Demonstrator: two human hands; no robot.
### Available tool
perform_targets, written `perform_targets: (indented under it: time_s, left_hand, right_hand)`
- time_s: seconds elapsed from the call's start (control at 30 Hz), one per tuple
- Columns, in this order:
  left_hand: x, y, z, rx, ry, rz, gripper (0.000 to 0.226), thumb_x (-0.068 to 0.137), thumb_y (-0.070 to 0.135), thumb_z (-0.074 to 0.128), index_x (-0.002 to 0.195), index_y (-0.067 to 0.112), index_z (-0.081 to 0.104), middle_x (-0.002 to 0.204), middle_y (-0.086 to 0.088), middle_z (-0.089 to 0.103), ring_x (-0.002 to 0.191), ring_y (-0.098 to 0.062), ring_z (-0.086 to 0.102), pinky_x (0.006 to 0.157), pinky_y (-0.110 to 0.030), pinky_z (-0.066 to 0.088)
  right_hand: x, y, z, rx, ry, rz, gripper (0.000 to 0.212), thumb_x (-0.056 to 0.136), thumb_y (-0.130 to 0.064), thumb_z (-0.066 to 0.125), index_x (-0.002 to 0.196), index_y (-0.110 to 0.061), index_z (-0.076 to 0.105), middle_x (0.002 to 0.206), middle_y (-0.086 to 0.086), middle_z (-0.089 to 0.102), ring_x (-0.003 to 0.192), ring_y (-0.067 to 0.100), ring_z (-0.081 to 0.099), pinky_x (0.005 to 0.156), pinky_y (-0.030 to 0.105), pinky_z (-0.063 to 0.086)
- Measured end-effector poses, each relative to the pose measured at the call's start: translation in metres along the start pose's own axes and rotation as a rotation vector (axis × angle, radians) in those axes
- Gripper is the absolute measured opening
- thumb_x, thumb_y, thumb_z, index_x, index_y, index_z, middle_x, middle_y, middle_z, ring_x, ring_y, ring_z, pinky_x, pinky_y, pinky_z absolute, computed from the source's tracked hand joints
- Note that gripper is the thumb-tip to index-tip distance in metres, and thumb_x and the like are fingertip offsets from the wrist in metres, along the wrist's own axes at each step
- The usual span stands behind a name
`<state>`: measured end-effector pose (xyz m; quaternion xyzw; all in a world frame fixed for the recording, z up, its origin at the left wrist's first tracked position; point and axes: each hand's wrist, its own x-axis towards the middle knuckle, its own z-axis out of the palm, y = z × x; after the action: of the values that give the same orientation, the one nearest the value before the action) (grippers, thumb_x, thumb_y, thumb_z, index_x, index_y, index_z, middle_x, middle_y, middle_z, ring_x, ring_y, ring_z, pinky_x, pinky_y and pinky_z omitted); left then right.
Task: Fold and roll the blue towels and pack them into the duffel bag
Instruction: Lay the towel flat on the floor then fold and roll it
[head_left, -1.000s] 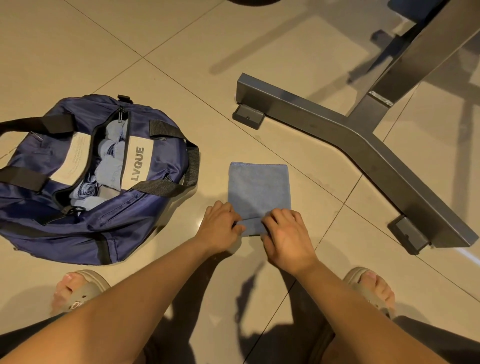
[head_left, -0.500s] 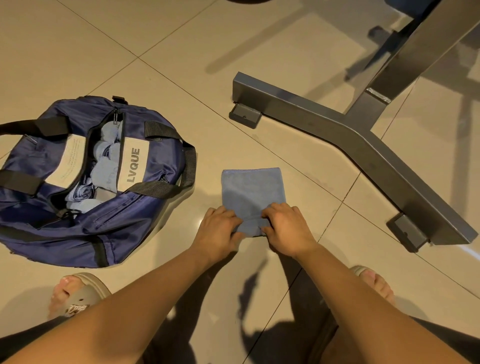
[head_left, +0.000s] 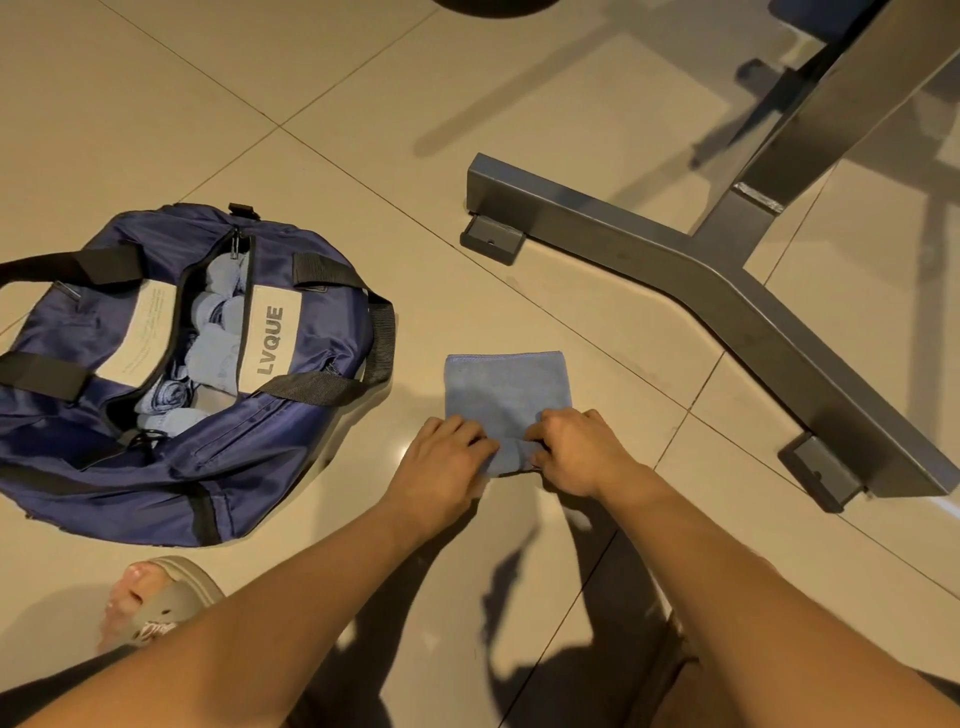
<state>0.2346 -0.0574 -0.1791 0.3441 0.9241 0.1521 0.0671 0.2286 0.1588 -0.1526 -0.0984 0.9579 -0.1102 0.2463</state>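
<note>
head | blue towel flat on floor tiles, right of duffel bag | left hand and right hand pinch its rolled near edge | rolled towels inside open bag

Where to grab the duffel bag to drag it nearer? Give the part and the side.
Probably the black strap loop on the side of the duffel bag facing the blue towel. It arcs clear of the fabric, leaving a gap for fingers, so hook it from there; the soft body offers no firm hold.
</note>
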Motion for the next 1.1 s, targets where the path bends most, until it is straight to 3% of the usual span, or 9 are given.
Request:
perform_targets:
  time_s: [0.17,0.27,0.4,0.5,0.63,0.77,0.9,0.97,1.1]
  left_hand:
    - [0.025,-0.007,-0.009,-0.202,-0.124,-0.253,0.011,0.082,0.021,0.056,0.083,0.018,0.066,0.085,0.0,0.067,0.083,-0.026,0.059,0.07,-0.036,0.041]
    - [0.04,-0.018,-0.02,-0.346,-0.333,-0.32,0.012,0.088,0.02,0.06,0.079,0.013,0.062,0.081,-0.01,0.066,0.079,-0.032,0.06,0.071,-0.043,0.049]
    - [0.026,-0.01,-0.014,-0.078,-0.123,-0.168,0.028,0.083,0.038,0.055,0.104,0.023,0.065,0.101,0.001,0.066,0.091,-0.024,0.06,0.076,-0.042,0.049]
    - [0.018,0.0,-0.004,0.069,-0.092,-0.014,0.024,0.079,0.035,0.06,0.096,0.02,0.067,0.095,0.0,0.065,0.087,-0.025,0.058,0.077,-0.039,0.044]
    - [0.033,-0.002,-0.008,-0.161,-0.134,-0.27,0.008,0.08,0.02,0.06,0.073,0.018,0.058,0.07,-0.002,0.059,0.07,-0.033,0.059,0.059,-0.033,0.033]
    - [0.054,-0.024,-0.017,-0.411,-0.413,-0.442,0.018,0.086,0.025,0.061,0.081,0.008,0.064,0.077,-0.01,0.062,0.073,-0.029,0.059,0.06,-0.036,0.042]
    - [0.021,-0.018,-0.013,-0.148,-0.049,-0.175,0.029,0.08,0.046,0.064,0.097,0.023,0.068,0.098,0.002,0.066,0.092,-0.022,0.057,0.074,-0.036,0.045]
    - [0.005,-0.015,-0.006,-0.062,0.009,-0.057,0.036,0.081,0.049,0.063,0.106,0.023,0.069,0.107,0.004,0.066,0.099,-0.021,0.056,0.083,-0.037,0.045]
    - [0.015,-0.01,-0.004,-0.107,0.026,-0.149,0.015,0.081,0.023,0.054,0.084,0.019,0.068,0.087,0.0,0.069,0.083,-0.028,0.06,0.074,-0.039,0.044]
  right_hand:
    - [-0.021,-0.005,0.024,-0.077,0.316,-0.097,0.031,0.076,-0.021,0.062,0.107,-0.021,0.061,0.098,-0.002,0.054,0.093,0.024,0.051,0.089,0.036,0.04]
    - [-0.021,-0.003,0.03,-0.079,0.373,-0.076,0.018,0.079,-0.017,0.07,0.095,-0.024,0.067,0.088,-0.005,0.056,0.084,0.023,0.056,0.083,0.033,0.04]
    - [0.007,-0.001,0.015,-0.01,0.132,0.038,0.017,0.084,-0.012,0.06,0.092,-0.025,0.069,0.094,-0.002,0.065,0.091,0.029,0.06,0.073,0.033,0.033]
    - [0.028,0.001,-0.002,0.06,-0.165,0.152,0.022,0.088,-0.024,0.058,0.107,-0.026,0.069,0.106,0.004,0.07,0.095,0.033,0.064,0.07,0.03,0.041]
    - [0.004,-0.009,0.001,-0.012,0.189,-0.04,0.031,0.077,-0.024,0.063,0.109,-0.023,0.065,0.101,0.0,0.063,0.095,0.025,0.058,0.078,0.034,0.04]
    - [-0.012,-0.005,0.021,-0.098,0.251,-0.098,0.027,0.081,-0.03,0.065,0.108,-0.025,0.066,0.098,-0.004,0.061,0.092,0.023,0.059,0.086,0.033,0.038]
    - [0.011,-0.007,0.007,-0.04,0.101,-0.032,0.017,0.089,-0.019,0.056,0.1,-0.022,0.068,0.099,-0.001,0.062,0.094,0.028,0.058,0.077,0.033,0.029]
    - [0.023,-0.007,-0.001,-0.012,-0.018,0.007,0.017,0.088,-0.018,0.055,0.099,-0.022,0.068,0.102,0.001,0.063,0.096,0.03,0.058,0.077,0.034,0.029]
    - [0.004,-0.015,0.01,-0.12,0.239,-0.068,0.029,0.073,-0.02,0.061,0.102,-0.019,0.063,0.1,0.001,0.057,0.094,0.026,0.053,0.091,0.037,0.037]
